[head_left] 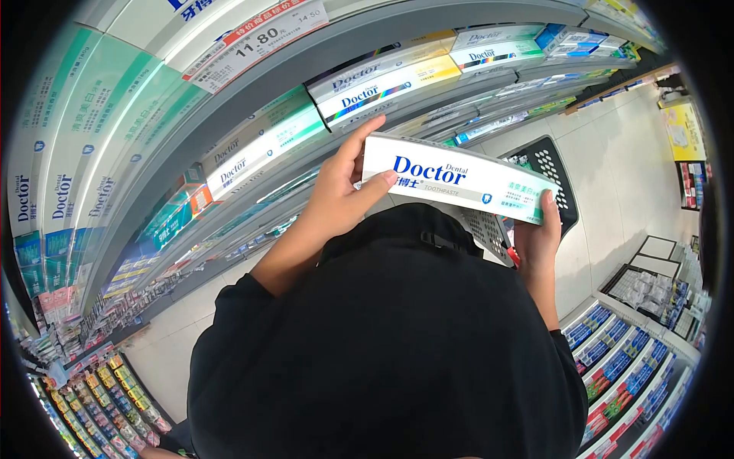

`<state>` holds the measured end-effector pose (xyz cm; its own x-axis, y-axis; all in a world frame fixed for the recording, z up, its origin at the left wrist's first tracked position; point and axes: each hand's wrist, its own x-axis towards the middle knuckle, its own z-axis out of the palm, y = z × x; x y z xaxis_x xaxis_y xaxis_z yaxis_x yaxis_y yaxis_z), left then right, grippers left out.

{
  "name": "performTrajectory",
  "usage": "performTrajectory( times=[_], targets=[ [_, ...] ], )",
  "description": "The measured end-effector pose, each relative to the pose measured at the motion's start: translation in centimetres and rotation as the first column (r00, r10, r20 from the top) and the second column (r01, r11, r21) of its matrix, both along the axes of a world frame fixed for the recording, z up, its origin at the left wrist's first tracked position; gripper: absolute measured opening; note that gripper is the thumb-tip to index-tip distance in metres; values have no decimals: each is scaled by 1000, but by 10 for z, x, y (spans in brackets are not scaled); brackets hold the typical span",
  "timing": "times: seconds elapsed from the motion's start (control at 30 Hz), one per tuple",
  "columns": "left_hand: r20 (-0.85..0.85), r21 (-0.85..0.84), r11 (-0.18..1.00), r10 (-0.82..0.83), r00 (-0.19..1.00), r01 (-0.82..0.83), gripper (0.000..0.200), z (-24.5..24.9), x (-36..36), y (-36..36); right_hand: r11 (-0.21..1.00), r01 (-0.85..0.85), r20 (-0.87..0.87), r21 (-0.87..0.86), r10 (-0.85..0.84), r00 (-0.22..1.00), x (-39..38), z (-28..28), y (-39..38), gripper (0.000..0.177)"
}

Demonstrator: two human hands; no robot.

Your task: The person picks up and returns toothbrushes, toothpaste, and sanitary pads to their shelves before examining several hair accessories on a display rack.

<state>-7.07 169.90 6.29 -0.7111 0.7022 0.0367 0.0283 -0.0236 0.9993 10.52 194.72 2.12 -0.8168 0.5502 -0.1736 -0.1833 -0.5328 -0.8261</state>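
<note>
A long white toothpaste box (459,180) with blue "Doctor" lettering and a green right end is held up in front of the body, sloping slightly down to the right. My left hand (348,180) grips its left end, the thumb on the front face and the fingers behind. At the right end my right hand (537,229) holds the box with the thumb on its front; the other fingers are mostly hidden. Similar boxes (363,96) lie on the shelf just beyond, and more (76,153) stand at the left.
A black basket (562,180) with holes is behind the box, partly hidden. A price tag (256,44) is on the upper shelf edge. Tiled floor (612,168) shows at the right. Racks of packaged goods (623,375) stand at the lower right and lower left (107,405).
</note>
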Motion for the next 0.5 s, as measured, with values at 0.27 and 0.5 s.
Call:
performTrajectory(
  times=[0.27, 0.5],
  targets=[
    [5, 34, 999, 5, 1000, -5, 65, -2, 3, -2, 998, -25, -21, 51, 26, 999, 6, -7, 3, 46],
    [36, 23, 999, 30, 999, -31, 68, -1, 3, -6, 999, -1, 80, 32, -2, 997, 2, -1, -4, 47]
  ],
)
